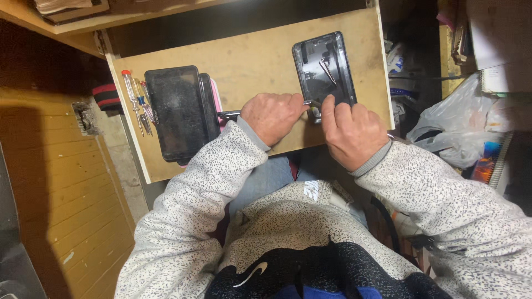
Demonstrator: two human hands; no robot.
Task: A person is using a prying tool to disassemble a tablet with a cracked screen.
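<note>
Fingers [265, 107] of the left hand [272, 116] are clenched around a tool [228, 114] whose metal tip [306, 102] reaches toward three o'clock, touching the lower edge of an opened phone [325, 69]. Right hand [352, 133] presses one finger [328, 108] on that edge, the others curled, grasping nothing visible. Phone lies on the counter [255, 61] at one o'clock; a dark tablet [178, 111] and screwdrivers [136, 102] sit at nine o'clock.

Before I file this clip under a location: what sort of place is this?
Probably a cramped home phone-repair bench: an opened dark phone shell lies on a bare plywood board, with small screwdrivers beside a black tablet.
</note>
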